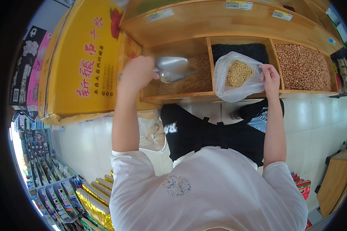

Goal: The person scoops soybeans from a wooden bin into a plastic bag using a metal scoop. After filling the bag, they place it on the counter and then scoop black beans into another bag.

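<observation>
My left hand [140, 73] is closed round the handle of a shiny metal scoop [174, 68]. The scoop is over the left compartment of a wooden bin, above small brown grains [196, 77], and its blade looks slightly blurred. With pinched fingers my right hand [270, 77] grips the right edge of a clear plastic bag [231, 91]. Pale yellow beans [238, 73] lie inside the open-mouthed bag. It sits at the front of the middle compartment, partly covering the black beans or seeds [243, 50] there.
Reddish-brown peanuts or beans [302, 65] fill the right compartment. A large yellow box [81, 65] stands at the left of the wooden bin [181, 96]. Below hangs or stands a white basket [154, 144] with a bag in it. Gold packages [96, 196] are at lower left.
</observation>
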`<state>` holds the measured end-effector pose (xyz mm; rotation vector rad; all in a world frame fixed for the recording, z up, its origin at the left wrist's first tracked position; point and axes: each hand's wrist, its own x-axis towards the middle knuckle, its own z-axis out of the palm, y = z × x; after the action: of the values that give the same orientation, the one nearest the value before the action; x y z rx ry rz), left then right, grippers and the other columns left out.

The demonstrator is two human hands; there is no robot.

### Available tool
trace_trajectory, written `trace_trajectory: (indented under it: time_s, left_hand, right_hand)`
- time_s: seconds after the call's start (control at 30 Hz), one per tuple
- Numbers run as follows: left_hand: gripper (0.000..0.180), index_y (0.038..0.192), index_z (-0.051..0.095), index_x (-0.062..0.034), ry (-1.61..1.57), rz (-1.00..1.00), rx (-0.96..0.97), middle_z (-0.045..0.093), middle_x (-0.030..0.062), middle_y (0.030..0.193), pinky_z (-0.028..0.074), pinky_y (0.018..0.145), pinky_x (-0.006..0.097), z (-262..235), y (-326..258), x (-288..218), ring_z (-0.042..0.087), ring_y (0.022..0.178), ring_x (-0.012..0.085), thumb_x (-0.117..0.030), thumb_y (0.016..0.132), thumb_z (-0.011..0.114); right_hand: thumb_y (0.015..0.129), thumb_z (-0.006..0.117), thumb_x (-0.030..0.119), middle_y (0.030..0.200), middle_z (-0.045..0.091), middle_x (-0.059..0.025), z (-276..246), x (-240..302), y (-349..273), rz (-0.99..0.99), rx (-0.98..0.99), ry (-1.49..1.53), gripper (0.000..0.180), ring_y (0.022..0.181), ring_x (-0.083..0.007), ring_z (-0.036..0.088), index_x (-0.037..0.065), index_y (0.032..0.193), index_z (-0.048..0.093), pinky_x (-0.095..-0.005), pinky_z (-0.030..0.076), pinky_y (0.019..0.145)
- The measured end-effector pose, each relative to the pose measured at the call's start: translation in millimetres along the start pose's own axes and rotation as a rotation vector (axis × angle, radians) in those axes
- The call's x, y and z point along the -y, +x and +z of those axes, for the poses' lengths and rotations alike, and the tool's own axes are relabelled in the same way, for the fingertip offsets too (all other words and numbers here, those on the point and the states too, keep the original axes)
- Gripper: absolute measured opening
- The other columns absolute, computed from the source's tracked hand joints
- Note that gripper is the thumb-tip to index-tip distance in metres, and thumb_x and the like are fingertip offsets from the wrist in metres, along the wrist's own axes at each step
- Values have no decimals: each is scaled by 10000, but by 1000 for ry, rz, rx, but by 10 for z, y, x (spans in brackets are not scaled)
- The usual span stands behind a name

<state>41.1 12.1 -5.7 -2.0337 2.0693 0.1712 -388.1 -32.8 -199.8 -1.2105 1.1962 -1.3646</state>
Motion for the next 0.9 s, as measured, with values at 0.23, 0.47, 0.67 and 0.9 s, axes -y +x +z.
trace_trajectory:
  time_s: [0.23,0.47,0.67,0.9]
  left_hand:
    - [292,993,775,-47,88,-8,252,745,182,1018,555,861,462,929,345,132,706,1000,366,-227,777,855]
    - [312,880,734,-28,-67,-5,186,745,180,938,561,815,449,1250,489,198,716,939,358,-251,728,891]
    - [358,915,735,-22,-233,30,239,739,188,921,563,796,433,1537,593,303,713,889,357,-280,726,895]
    - [322,914,750,-39,-451,-154,49,741,170,900,555,768,417,2078,861,73,719,879,328,-323,804,855]
  right_hand:
    - [1044,614,172,691,533,70,-17,14,-11,15,1,-29,161,613,-9,451,37,1020,698,-184,336,559]
    - [1047,612,180,694,541,67,16,-12,10,24,-14,-3,172,618,-10,452,34,1025,700,-188,337,564]
    - [1043,618,167,705,547,67,-3,-3,3,17,14,-44,157,618,-10,449,33,1021,697,-187,330,560]
    - [1040,622,166,706,546,68,18,10,-7,9,12,-68,151,614,-10,448,37,1015,696,-187,329,557]
